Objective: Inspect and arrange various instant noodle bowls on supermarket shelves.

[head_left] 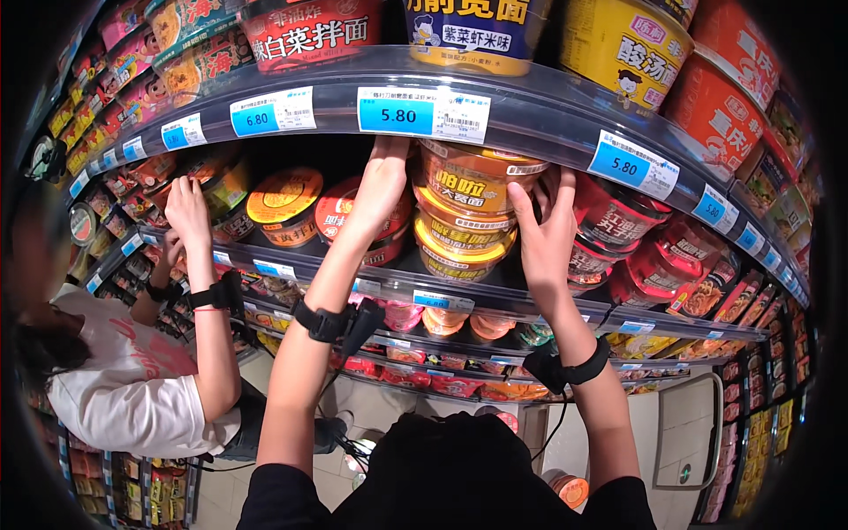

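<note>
Fingers of my right hand are spread, pointing up, with the thumb well apart from them and resting against the right side of the stack of yellow bowls. On the other side of that stack, my left hand reaches up just beside it; the upper shelf edge hides its fingertips, so I cannot tell whether they are spread or pinching. The stack stands on the lower shelf, beneath that tagged edge. Left of the stack sit a red bowl and an orange-lidded bowl; right of it, red-wrapped bowls. Above it is a yellow and dark blue tub. Well to its left, a person in a white shirt reaches toward the shelves. Far below it lies pale tiled floor.
</note>
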Motion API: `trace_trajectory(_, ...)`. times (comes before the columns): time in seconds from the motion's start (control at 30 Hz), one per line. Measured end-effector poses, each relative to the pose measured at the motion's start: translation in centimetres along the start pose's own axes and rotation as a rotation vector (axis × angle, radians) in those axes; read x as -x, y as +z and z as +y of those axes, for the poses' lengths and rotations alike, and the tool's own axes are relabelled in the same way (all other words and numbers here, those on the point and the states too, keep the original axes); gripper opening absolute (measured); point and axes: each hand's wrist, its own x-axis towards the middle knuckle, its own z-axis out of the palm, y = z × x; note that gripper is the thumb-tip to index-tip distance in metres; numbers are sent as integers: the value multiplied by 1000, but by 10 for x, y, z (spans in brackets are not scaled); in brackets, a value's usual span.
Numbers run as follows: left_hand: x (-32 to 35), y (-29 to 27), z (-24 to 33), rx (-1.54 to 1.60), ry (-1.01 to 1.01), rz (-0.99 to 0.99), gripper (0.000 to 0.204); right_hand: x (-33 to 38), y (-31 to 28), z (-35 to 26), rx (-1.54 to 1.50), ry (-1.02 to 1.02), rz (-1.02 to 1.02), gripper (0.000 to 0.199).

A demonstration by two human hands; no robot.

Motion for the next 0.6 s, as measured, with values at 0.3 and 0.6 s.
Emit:
trace_trajectory(0.3,9,18,17,-33,107,-106,37,-1,-8,3,225,27,36,52)
trace_trajectory(0.6,16,19,14,89,47,-64,43,-4,-3,-1,359,183,46,36)
